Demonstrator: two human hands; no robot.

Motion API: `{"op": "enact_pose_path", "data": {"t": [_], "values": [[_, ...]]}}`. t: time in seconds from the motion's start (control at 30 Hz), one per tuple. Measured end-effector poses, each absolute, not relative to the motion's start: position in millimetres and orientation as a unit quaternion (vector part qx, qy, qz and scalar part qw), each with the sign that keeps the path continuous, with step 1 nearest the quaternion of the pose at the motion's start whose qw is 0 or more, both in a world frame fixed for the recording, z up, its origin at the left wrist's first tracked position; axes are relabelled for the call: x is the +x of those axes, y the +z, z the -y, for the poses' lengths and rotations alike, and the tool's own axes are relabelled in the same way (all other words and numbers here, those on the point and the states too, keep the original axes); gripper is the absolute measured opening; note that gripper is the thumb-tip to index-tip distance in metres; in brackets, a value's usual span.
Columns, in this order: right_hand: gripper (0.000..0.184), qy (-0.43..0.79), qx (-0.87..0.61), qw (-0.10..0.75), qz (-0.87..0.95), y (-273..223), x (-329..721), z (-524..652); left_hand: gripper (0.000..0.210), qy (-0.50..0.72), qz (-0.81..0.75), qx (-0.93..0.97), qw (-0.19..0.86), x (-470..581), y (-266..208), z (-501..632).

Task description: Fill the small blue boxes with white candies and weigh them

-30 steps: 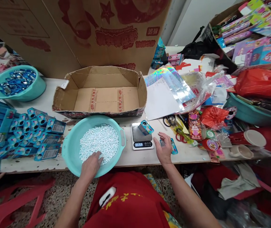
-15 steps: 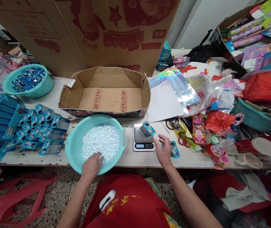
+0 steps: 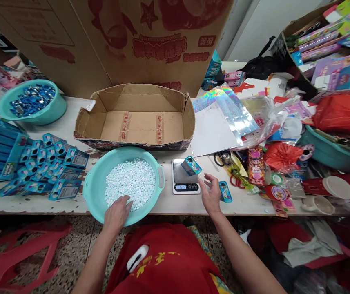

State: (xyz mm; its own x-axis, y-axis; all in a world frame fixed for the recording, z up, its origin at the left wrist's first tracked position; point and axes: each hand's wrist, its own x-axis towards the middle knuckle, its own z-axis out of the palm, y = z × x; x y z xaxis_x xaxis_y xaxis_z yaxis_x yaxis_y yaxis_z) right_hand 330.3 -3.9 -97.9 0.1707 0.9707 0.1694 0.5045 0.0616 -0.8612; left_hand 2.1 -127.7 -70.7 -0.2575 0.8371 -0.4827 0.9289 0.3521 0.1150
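My left hand (image 3: 117, 213) reaches over the near rim of a turquoise basin (image 3: 93, 190), its bent fingers touching the small pale candies (image 3: 132, 179) inside. The visible fingertips look slightly apart; the undersides are hidden. My right hand (image 3: 210, 194) rests beside a small digital scale (image 3: 186, 188), fingers curled loosely and apart, holding nothing. A small blue box (image 3: 192, 165) lies tilted on the scale's plate, and the display seems to read 15.75 or 157.5. Another blue package (image 3: 225, 192) lies just right of my right hand, partly behind it.
Behind the basin stands an open cardboard tray (image 3: 141, 126). Several small blue boxes (image 3: 52, 163) are piled at left, below a basin of shiny blue packets (image 3: 60, 108). Shiny sheets (image 3: 217, 126), scissors (image 3: 236, 182) and a mug (image 3: 318, 205) lie right. A red stool (image 3: 21, 261) stands below.
At far left, another person's hand and the long blue carton near it have left their place; a blue corner now shows lower at the edge. My hands have barely moved.
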Motion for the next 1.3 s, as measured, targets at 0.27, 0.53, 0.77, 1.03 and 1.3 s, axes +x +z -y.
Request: {"op": "enact_pose_path", "data": {"t": [0.27, 0.53, 0.77, 1.03, 1.3], "values": [[0.04, 0.277, -0.623, 0.439, 0.585, -99, 323, 1, 0.032, -0.099, -0.783, 0.562, 0.247, -3, -70, 128], [0.047, 0.281, -0.628, 0.436, 0.58, -104, 313, -1, 0.032, -0.099, -0.78, 0.573, 0.231, -14, -68, 129], [0.049, 0.287, -0.635, 0.441, 0.565, -107, 309, -2, 0.032, -0.097, -0.773, 0.582, 0.234, -22, -70, 128], [0.055, 0.298, -0.643, 0.461, 0.534, -109, 311, -1, 0.032, -0.092, -0.766, 0.588, 0.243, -25, -75, 123], [0.045, 0.324, -0.643, 0.431, 0.544, -93, 295, -30, 0.03, 0.039, -0.777, 0.532, 0.335, -26, -75, 112]]}}
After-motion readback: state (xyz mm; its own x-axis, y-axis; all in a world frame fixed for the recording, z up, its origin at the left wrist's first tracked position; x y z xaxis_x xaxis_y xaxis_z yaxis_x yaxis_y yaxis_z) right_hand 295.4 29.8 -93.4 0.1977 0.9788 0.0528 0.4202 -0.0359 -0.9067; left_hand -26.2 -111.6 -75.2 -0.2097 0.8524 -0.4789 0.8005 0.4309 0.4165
